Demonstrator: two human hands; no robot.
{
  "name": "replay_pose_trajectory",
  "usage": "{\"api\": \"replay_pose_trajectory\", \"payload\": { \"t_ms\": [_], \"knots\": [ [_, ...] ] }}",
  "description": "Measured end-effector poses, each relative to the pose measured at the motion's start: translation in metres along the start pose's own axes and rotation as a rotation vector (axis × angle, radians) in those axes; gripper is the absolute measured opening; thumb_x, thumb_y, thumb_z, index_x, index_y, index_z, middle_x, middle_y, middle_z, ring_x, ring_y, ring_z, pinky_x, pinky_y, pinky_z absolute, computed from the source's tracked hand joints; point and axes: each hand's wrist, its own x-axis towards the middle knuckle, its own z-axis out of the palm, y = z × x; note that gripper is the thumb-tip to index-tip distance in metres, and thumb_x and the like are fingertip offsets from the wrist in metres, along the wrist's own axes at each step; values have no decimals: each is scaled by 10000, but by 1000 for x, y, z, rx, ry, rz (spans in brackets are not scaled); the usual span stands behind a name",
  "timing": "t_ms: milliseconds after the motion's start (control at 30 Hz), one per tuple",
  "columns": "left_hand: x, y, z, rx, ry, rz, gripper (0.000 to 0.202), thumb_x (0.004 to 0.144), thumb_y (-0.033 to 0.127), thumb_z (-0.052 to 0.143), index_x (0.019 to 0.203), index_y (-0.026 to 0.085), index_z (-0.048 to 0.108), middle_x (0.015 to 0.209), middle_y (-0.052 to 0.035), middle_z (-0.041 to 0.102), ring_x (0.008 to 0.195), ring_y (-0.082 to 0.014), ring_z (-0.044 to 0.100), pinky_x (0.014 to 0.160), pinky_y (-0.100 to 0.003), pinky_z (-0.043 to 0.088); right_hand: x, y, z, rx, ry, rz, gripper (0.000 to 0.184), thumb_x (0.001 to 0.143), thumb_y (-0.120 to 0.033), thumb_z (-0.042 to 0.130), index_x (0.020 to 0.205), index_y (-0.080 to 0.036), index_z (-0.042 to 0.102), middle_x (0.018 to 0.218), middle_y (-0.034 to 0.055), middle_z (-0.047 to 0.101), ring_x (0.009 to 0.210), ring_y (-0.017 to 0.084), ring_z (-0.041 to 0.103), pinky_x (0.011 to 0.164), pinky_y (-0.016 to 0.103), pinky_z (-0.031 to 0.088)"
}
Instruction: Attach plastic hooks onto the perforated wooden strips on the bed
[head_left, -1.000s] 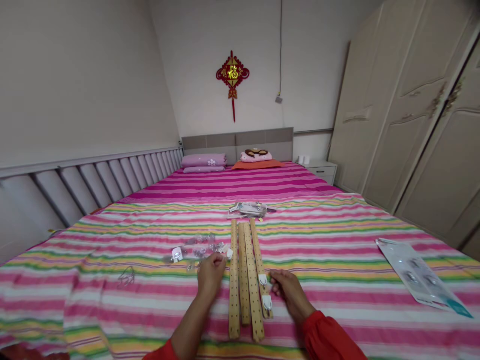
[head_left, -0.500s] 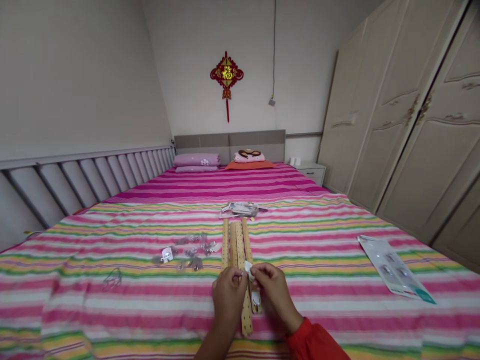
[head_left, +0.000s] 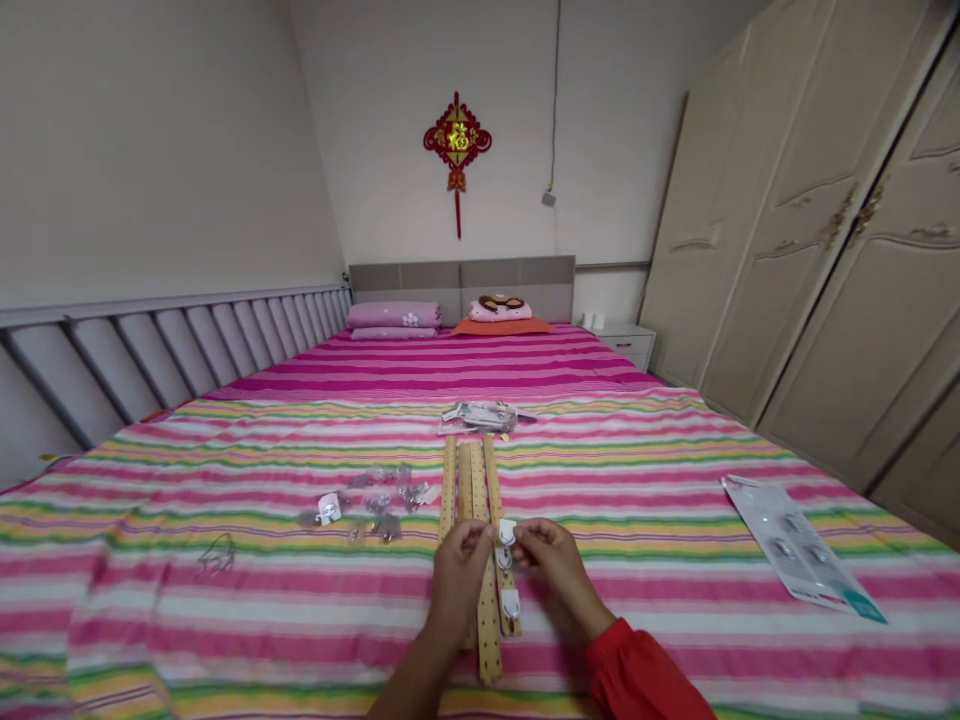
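Between my hands is a small white hook [head_left: 507, 532] with a metal loop at its lower end. My right hand [head_left: 553, 562] is closed, thumb and fingertips pinching the hook's right edge. My left hand [head_left: 460, 568] is closed too, just left of the hook, over the wooden strips; what its fingertips hold, if anything, is hidden. Under and beside the hands lie several long wooden strips [head_left: 489, 630] with rows of small holes. A second white hook [head_left: 510, 604] lies on the near end of the right-hand strip [head_left: 494, 490].
Small clear packets with metal parts [head_left: 382, 500] lie to the left, near a thin wire-like loop [head_left: 217, 555]. A clear plastic package [head_left: 480, 416] sits beyond the strips. On the right is a blister pack [head_left: 802, 548]. The striped sheet [head_left: 300, 620] covers the bed.
The white hook between my hands has turned to face upward and shifted slightly right. My left fingertips have come apart from it, and the lower hook shows more fully.
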Motion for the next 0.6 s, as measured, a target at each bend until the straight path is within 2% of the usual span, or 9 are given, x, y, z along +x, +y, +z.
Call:
{"api": "replay_pose_trajectory", "payload": {
  "t_ms": [100, 200, 400, 600],
  "knots": [
    [20, -8, 0, -91, -77, -54, 224, 706, 357, 596, 807, 164, 647, 798, -49, 707, 778, -175, 650, 733, -273, 495, 7, 3, -4, -1, -10, 36, 257, 519, -348, 793, 579, -140, 654, 453, 7, 627, 408, 90, 535, 416, 185, 401],
    [40, -18, 4, -125, -168, -83, 205, 655, 317, 638, 764, 144, 655, 740, -43, 695, 718, -157, 638, 699, -263, 492, 15, 6, -5, -2, -14, 75, 209, 543, -303, 774, 594, -133, 663, 473, 16, 639, 415, 87, 546, 416, 176, 415],
    [66, -33, 16, -118, -140, -237, 125, 601, 239, 673, 666, 145, 621, 537, 25, 607, 551, -125, 596, 582, -240, 470, 37, 13, -4, 6, 2, 148, 133, 561, -214, 743, 612, -132, 651, 513, 29, 662, 438, 102, 595, 445, 185, 488],
    [75, -42, 25, -26, -108, -306, 49, 609, 128, 622, 591, 154, 584, 470, 43, 580, 478, -108, 571, 509, -210, 434, 50, 26, -5, -9, 30, 184, 91, 562, -163, 710, 571, -145, 621, 483, 20, 650, 415, 111, 597, 419, 188, 496]
  ]
}}
